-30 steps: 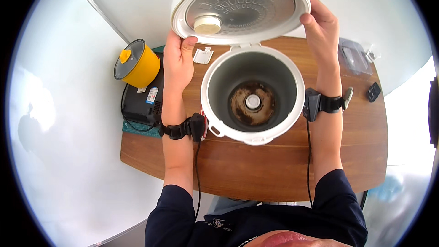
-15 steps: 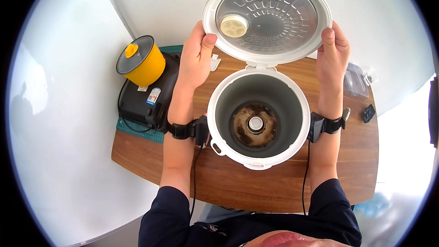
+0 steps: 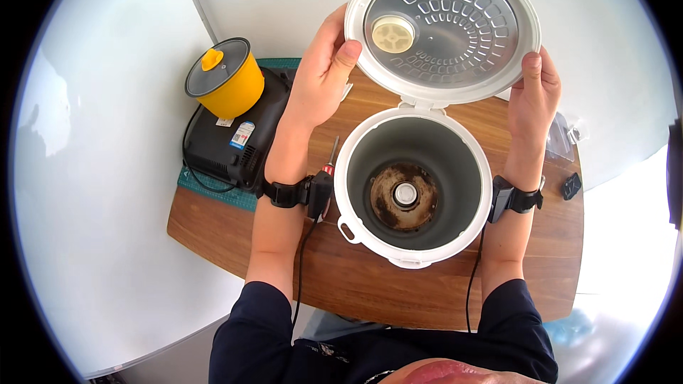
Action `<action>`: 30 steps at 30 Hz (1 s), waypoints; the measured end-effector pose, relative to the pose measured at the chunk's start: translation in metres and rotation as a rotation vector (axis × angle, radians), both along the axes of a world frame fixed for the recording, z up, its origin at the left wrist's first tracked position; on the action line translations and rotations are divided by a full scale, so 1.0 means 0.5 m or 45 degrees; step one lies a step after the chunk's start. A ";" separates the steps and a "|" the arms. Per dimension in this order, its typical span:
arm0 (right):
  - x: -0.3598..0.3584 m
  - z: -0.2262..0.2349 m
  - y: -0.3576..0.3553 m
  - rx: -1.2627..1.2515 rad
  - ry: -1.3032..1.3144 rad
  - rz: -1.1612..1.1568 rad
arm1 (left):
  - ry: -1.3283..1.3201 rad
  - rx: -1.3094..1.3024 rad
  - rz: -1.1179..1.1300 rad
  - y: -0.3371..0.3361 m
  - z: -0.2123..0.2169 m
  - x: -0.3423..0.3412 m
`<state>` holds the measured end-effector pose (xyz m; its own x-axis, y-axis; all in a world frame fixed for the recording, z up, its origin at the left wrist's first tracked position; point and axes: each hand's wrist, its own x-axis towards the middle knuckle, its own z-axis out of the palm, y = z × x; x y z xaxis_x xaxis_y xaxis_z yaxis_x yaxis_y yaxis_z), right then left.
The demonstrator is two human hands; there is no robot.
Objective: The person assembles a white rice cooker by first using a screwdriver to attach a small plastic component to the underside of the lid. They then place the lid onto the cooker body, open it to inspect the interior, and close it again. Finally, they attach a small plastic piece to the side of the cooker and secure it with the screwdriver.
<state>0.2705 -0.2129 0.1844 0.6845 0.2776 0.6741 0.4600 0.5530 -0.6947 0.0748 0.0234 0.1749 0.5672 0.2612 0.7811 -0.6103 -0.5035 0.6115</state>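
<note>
A white rice cooker body (image 3: 342,174) stands on the table without its inner pot, its grey cavity showing a brown-stained heating plate (image 3: 393,215) with a metal button in the middle. The hinged lid (image 3: 469,50) is raised at the back, its metal inner plate and round cream vent cap (image 3: 393,34) facing me. My left hand (image 3: 326,71) grips the lid's left edge, thumb on the rim. On the opposite edge, my right hand (image 3: 535,92) holds it the same way. The fingers behind the lid are partly hidden.
On the left, a yellow pot with a lid (image 3: 231,89) sits on a black appliance (image 3: 235,139) over a green mat (image 3: 238,199). A screwdriver (image 3: 331,156) lies beside the cooker's left side. A clear plastic piece (image 3: 558,139) and small black part (image 3: 571,185) lie at right.
The lid and both my hands have shifted to the right in view, with the cooker body shifting slightly the same way. The screwdriver by the cooker now shows more. Both hands keep their hold.
</note>
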 end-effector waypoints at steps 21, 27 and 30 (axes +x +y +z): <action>-0.008 0.007 -0.014 -0.104 -0.132 -0.129 | 0.008 -0.112 0.037 0.001 -0.011 0.005; -0.044 0.063 -0.008 -0.252 -0.224 -0.085 | 0.041 -0.161 0.022 0.000 -0.012 -0.002; -0.061 0.117 0.008 -0.456 -0.498 -0.194 | 0.072 -0.197 0.011 0.000 -0.010 -0.004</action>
